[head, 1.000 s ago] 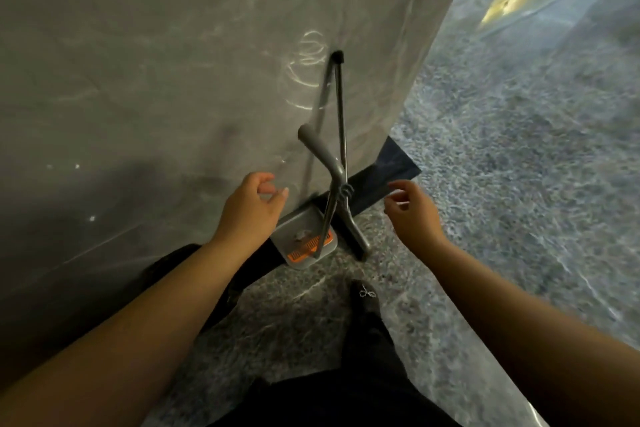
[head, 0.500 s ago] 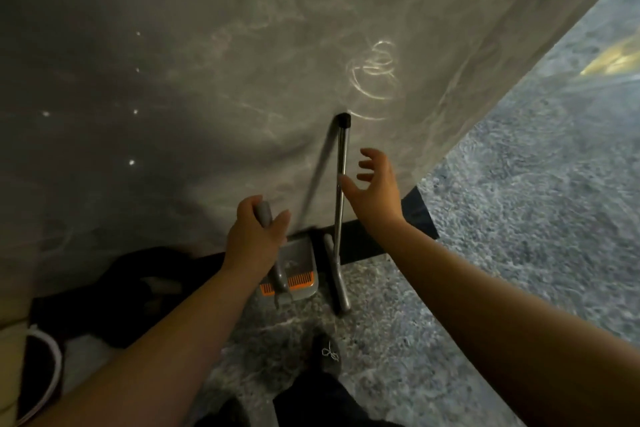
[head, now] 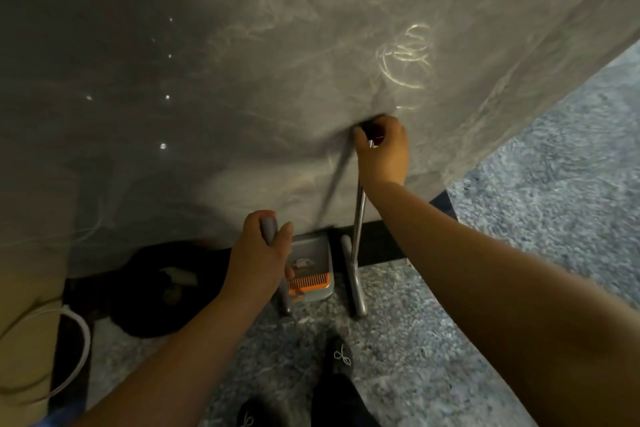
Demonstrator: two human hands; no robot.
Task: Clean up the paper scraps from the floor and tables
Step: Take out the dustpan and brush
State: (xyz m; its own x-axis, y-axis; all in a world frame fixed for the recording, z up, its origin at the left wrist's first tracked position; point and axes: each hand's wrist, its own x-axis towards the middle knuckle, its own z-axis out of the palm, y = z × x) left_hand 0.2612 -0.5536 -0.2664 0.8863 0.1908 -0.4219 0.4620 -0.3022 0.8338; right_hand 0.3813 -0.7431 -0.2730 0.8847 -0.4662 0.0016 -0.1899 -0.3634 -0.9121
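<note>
In the centre of the frame the left hand [head: 258,255] grips the grey handle [head: 269,229] of a dustpan [head: 313,267], fingers curled round it with the thumb lying along its right side; the handle runs down below the hand to end on the floor. The grey dustpan stands just right of that hand at the foot of the wall, its mouth facing the camera, an orange comb [head: 309,282] across its lower lip and a small pale paper scrap [head: 302,262] lying inside it above the comb. Higher, slightly right of centre, the right hand [head: 382,152] is clamped on the black top end of a metal broom pole [head: 359,215], fingers wrapped round it against the wall. The pole drops nearly straight down from the hand to a grey broom head [head: 356,291] resting on the floor just beside the dustpan's right edge. The wall [head: 225,80] behind is grey and glossy, with pale swirled scratch marks in the upper right; they form no readable letters. The floor [head: 536,218] is speckled grey stone. A dark baseboard [head: 381,241] runs along the wall's foot. In the lower left lies a black bag [head: 152,288], and a white cable [head: 81,350] loops beside a tan surface at the frame's left edge. At the bottom centre a black shoe [head: 341,357] bears a small white looped emblem, no legible brand.
</note>
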